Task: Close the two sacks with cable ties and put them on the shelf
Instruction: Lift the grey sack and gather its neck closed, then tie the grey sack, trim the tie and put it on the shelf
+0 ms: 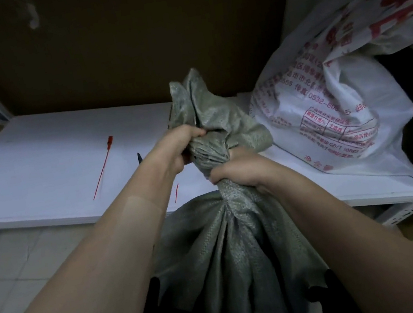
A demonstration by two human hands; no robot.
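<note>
The grey sack (230,248) stands upright in front of the shelf (37,172), its base out of view and its mouth gathered into a twisted neck. The left grip (184,147) is curled tight round the upper neck, just below the loose flared top. The right grip (238,171) clenches the neck lower down, right above the bulging body. A red tie (103,166) lies flat on the shelf, left of both hands and apart from them. A second red sliver (177,192) shows near the shelf edge beside the left forearm. A white sack (343,110) with red print sits on the shelf at the right.
</note>
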